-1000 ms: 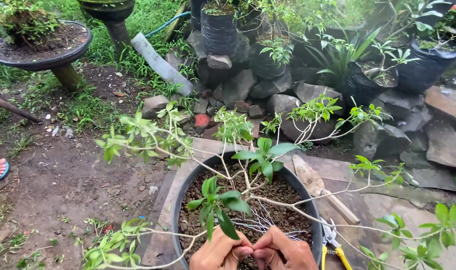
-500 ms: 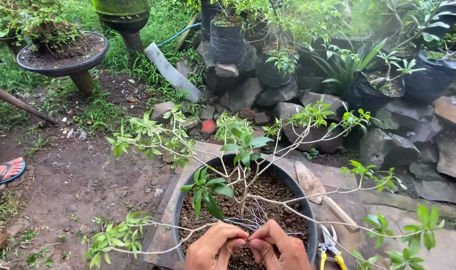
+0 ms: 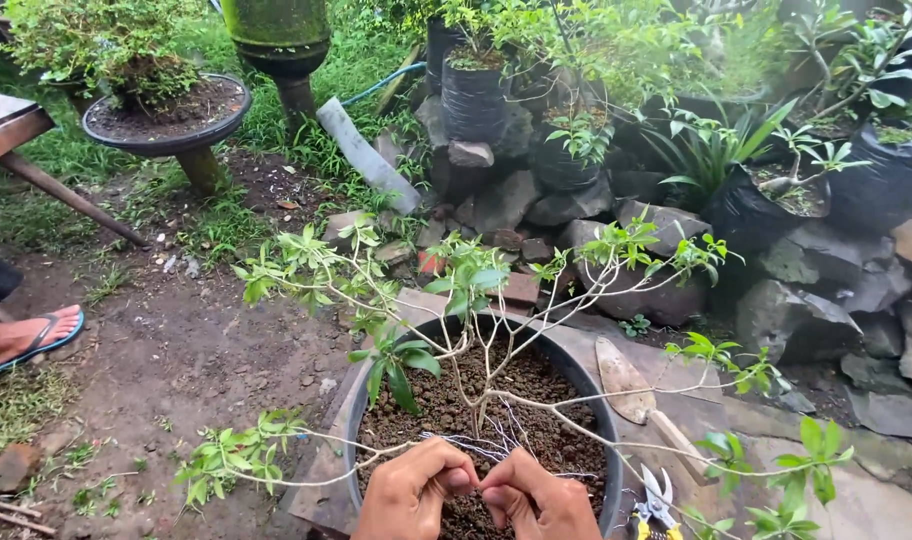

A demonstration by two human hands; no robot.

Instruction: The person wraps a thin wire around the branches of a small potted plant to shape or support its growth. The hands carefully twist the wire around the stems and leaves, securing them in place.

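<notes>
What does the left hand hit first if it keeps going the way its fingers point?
The left hand points its fingers toward the right hand, and their fingertips already nearly meet over the soil, pinching thin wire. So it would meet the right hand's fingers first, though depth between them is unclear.

The 2 hands meet low over the soil of a big black pot (image 3: pixel 361 420). The left hand (image 3: pixel 411 492) and the right hand (image 3: pixel 541 497) pinch thin silver wire (image 3: pixel 496 445) by the little tree (image 3: pixel 476 330). A trowel (image 3: pixel 626 380) and yellow-handled snips (image 3: pixel 656 500) lie just beside the pot.
</notes>
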